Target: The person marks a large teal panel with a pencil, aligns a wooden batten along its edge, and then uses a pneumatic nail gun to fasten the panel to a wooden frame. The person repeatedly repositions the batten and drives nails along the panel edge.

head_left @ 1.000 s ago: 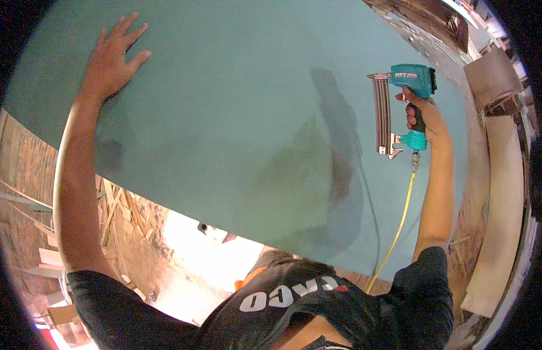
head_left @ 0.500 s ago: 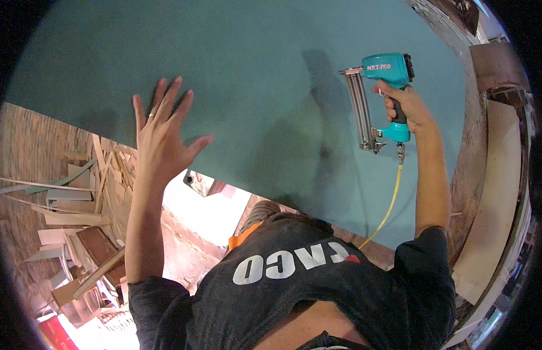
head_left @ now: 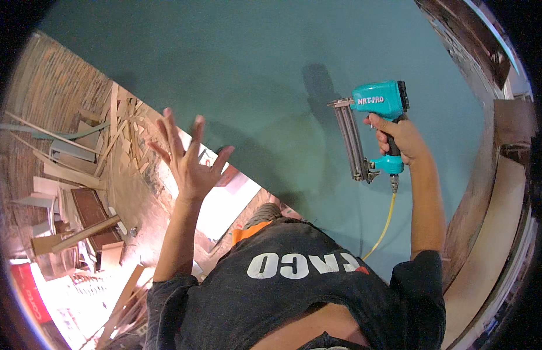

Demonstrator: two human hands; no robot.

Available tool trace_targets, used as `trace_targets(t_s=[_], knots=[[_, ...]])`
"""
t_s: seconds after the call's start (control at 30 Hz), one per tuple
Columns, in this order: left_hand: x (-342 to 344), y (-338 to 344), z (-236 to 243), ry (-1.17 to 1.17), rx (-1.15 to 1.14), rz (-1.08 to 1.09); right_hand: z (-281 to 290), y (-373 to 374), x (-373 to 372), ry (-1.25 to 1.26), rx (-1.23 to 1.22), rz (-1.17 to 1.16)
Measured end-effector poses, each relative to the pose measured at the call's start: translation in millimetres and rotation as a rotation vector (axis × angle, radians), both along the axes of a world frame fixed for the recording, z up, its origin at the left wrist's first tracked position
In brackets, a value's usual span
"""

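My right hand (head_left: 399, 137) grips the black handle of a teal pneumatic nail gun (head_left: 377, 100), its nose pointing left and its slim metal magazine hanging alongside the handle. From the base of the grip a yellow air hose (head_left: 388, 223) runs down toward my body. Beneath the tool spreads a large flat blue-green board (head_left: 241, 64), with shadows of the gun and my arm on it. My left hand (head_left: 192, 166) is raised near the board's slanted near edge, fingers spread, holding nothing.
Scrap wood strips and offcuts (head_left: 67, 169) lie heaped on the floor at the left. A red box (head_left: 29, 291) sits at the lower left. Along the right side runs a long pale curved-looking panel (head_left: 486, 227). A bright white sheet (head_left: 224, 204) shows below the board's edge.
My left hand has come off the board area, moving right and down with its fingers more curled upward. The nail gun sits slightly lower and left. The whole view has turned, showing more floor.
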State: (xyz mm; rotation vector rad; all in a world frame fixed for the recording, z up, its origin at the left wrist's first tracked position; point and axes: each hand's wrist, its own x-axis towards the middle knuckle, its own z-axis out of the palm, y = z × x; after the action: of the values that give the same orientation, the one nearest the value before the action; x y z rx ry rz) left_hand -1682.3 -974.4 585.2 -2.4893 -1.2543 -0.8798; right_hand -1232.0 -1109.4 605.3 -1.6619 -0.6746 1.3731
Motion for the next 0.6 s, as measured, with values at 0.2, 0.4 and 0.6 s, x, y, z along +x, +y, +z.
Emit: trace_targets(t_s=[0.2,0.4,0.6], knots=[[25.1,-31.4,-15.6,-0.495,-0.377,0.198,22.8,16.9,-7.8,-0.035,0.131,0.11],[34.8,-18.9,-31.9,-0.7,-0.716,0.123,35.2,71.2,-41.9,-0.094,0.208,0.172],[57.3,-25.7,-25.7,-0.769,-0.603,0.2,31.0,87.2,-46.2,-0.156,0.226,0.202]])
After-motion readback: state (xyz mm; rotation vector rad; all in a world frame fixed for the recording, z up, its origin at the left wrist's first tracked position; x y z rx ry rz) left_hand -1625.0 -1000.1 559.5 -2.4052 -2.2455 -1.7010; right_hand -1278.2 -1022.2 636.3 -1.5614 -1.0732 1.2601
